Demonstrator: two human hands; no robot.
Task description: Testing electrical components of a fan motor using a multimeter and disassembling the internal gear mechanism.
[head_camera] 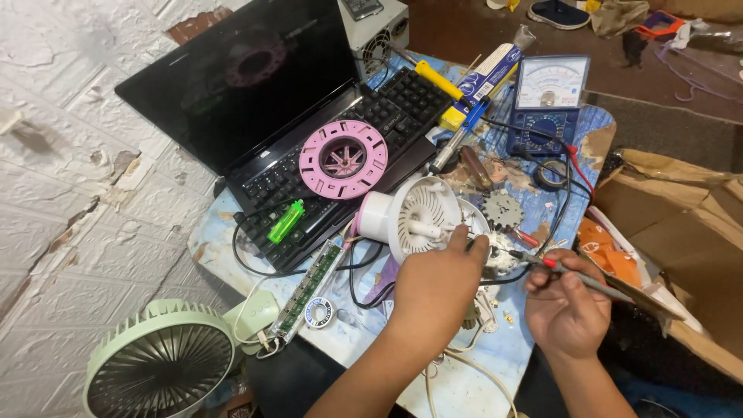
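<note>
The cluttered table [472, 379] stood against a white wall. Near its front edge, the left hand [433, 290] gripped the white fan housing [422, 217] while the right hand [565, 310] pinched a probe [576, 277]. A steady housing and a light, precise tip would have served best.

- A makeshift home repair bench, probably.
- Analog multimeter [548, 101] and soldering iron [457, 131] at upper right.
- Open laptop [263, 101] at upper left, against a peeling white wall [70, 193].
- Shoe [559, 13] on the floor at top.
</note>
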